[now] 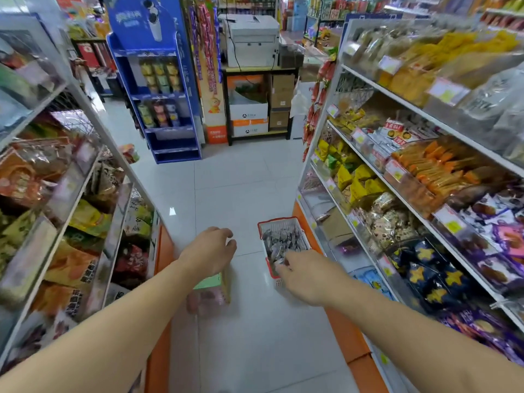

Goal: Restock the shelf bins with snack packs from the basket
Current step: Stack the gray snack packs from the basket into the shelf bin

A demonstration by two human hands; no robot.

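fingers of the right hand (303,275) pinch a snack pack (279,262) in the basket (265,224); left hand (211,251) loosely curled, empty.

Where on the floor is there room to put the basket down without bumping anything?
The bare tiles between the basket and the blue display stand are free. It is crowded under the left hand, where a green and pink stool stands, and along both shelves.
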